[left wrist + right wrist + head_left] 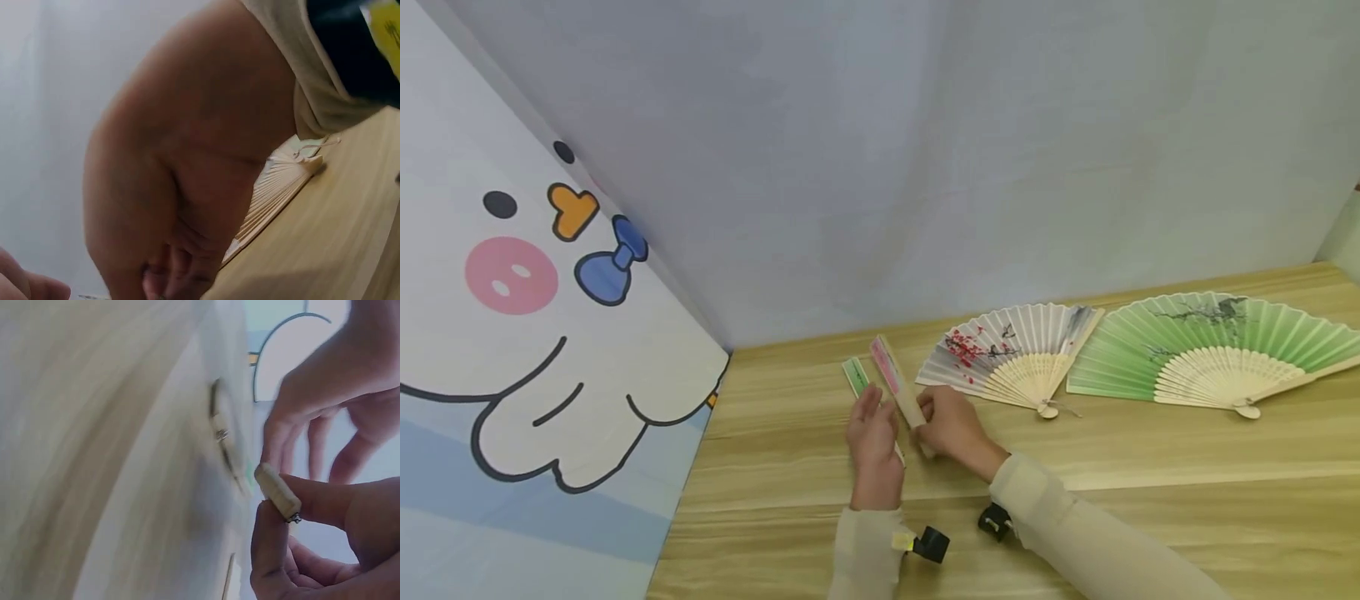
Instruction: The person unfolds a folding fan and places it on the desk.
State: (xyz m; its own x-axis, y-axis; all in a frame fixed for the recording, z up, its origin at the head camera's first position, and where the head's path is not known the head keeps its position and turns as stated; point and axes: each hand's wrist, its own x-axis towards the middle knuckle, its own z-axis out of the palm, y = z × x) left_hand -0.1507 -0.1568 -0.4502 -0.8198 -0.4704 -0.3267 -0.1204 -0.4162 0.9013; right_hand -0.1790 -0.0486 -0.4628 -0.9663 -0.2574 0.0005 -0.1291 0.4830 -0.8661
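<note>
My right hand (951, 425) pinches a folded hand fan (895, 379) with a pink upper part, near its lower end. In the right wrist view, thumb and forefinger grip the pale end of this fan (278, 490), where a small metal pin shows. Just left of it, a folded green fan (856, 375) lies on the table, partly hidden by my left hand (874, 437). The left hand is turned palm inward beside the pink fan, its fingers loosely extended and gripping nothing.
Two spread fans lie on the wooden table (775, 433) to the right: a grey-white one (1015, 337) with red blossoms, and a green one (1120, 350) with dark branches. A grey wall (850, 167) stands behind, and a cartoon-printed panel (445, 333) on the left.
</note>
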